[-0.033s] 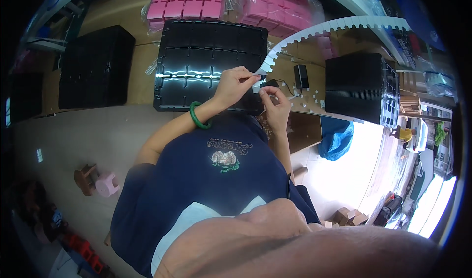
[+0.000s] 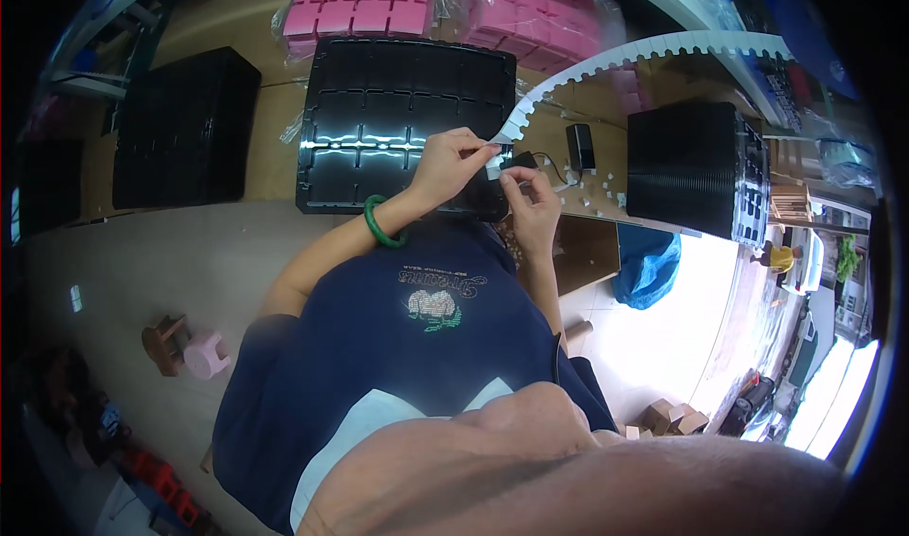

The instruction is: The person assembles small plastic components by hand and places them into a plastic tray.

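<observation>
A long white strip with a notched edge [image 2: 615, 55] arcs down from the upper right to my left hand [image 2: 443, 170]. Thumb and forefinger of that hand pinch its lower end. Just below these fingertips shows a small white piece [image 2: 493, 169]; I cannot tell whether it belongs to the strip. My right hand [image 2: 534, 205] has its thumb and forefinger closed at this piece. Under and behind both hands lies a black plastic tray [image 2: 365, 110] with moulded compartments, near its right edge. A green bangle [image 2: 374, 223] circles my left wrist.
Stacks of black trays stand left [image 2: 185, 129] and right [image 2: 677, 171]. Pink slotted blocks [image 2: 355, 6] line the back. Small white scraps and a black box-shaped device [image 2: 579, 148] with a cable lie right of the tray. A blue bag [image 2: 649, 266] hangs below the table edge.
</observation>
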A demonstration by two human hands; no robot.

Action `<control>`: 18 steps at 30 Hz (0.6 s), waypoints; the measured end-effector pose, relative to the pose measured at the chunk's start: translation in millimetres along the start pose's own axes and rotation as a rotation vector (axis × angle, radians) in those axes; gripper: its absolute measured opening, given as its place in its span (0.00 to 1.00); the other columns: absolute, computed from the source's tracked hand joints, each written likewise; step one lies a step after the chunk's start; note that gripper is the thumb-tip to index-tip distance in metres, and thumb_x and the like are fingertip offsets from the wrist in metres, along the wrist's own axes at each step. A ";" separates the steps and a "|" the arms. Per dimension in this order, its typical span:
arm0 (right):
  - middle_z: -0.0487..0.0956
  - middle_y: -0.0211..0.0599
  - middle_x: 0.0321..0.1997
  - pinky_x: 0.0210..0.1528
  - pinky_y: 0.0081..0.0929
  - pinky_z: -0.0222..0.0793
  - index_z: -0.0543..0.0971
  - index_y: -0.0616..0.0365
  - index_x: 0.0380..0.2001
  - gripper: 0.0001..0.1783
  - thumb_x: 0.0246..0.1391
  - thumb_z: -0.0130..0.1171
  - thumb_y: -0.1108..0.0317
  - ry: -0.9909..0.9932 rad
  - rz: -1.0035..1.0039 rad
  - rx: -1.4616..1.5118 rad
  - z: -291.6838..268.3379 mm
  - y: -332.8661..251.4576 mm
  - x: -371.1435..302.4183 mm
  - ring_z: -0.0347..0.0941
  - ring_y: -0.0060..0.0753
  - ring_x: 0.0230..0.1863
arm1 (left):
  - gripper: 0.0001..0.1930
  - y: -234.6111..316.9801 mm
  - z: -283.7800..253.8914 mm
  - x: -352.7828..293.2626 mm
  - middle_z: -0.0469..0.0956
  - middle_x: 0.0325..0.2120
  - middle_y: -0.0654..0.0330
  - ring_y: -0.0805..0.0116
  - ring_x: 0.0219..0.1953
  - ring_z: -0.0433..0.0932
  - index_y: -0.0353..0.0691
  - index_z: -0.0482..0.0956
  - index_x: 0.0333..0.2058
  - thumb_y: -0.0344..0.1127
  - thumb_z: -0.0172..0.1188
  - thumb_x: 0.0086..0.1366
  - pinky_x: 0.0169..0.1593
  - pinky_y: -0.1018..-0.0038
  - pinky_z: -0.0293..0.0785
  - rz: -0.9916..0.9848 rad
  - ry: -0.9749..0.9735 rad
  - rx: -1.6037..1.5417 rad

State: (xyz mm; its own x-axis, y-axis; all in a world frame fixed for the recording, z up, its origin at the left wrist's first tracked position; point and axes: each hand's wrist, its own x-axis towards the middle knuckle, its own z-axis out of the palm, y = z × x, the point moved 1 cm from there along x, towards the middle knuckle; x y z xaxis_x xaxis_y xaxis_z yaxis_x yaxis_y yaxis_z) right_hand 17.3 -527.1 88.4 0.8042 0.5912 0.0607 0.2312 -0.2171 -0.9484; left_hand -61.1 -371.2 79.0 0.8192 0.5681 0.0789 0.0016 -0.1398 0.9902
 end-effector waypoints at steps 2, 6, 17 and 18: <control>0.79 0.29 0.32 0.36 0.22 0.68 0.82 0.60 0.32 0.05 0.51 0.65 0.72 -0.001 -0.065 -0.034 -3.6 -12.8 -2.2 0.71 0.22 0.34 | 0.09 -12.5 -2.9 -0.3 0.76 0.21 0.61 0.77 0.22 0.70 0.33 0.85 0.33 0.34 0.65 0.61 0.26 0.77 0.62 -0.011 0.038 -0.011; 0.78 0.30 0.31 0.38 0.25 0.67 0.82 0.57 0.30 0.04 0.50 0.64 0.70 -0.185 -0.065 -0.288 -17.5 -14.3 -3.3 0.70 0.28 0.35 | 0.09 -30.3 -19.7 -4.7 0.77 0.22 0.60 0.76 0.22 0.72 0.33 0.85 0.35 0.33 0.63 0.61 0.26 0.76 0.63 -0.011 0.108 0.000; 0.76 0.29 0.27 0.41 0.34 0.68 0.82 0.52 0.27 0.03 0.47 0.64 0.67 -0.338 -0.274 -0.671 7.8 40.5 6.8 0.70 0.37 0.37 | 0.08 -35.9 -25.4 -27.0 0.76 0.22 0.63 0.79 0.26 0.69 0.34 0.86 0.36 0.33 0.62 0.63 0.31 0.78 0.62 -0.067 0.042 0.021; 0.76 0.29 0.27 0.41 0.35 0.68 0.81 0.52 0.27 0.03 0.46 0.64 0.67 -0.308 -0.308 -0.684 8.5 39.9 6.7 0.70 0.37 0.37 | 0.08 -37.6 -25.9 -29.3 0.76 0.22 0.63 0.78 0.26 0.69 0.34 0.86 0.36 0.33 0.62 0.63 0.31 0.78 0.62 -0.047 0.056 0.004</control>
State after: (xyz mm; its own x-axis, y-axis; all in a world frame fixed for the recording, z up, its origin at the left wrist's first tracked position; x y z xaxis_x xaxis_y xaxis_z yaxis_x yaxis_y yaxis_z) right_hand 27.3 -525.2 48.4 0.4862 0.8676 0.1047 0.7814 -0.3780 -0.4964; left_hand -100.0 -361.6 42.4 0.7850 0.6183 0.0392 0.0413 -0.1154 0.9925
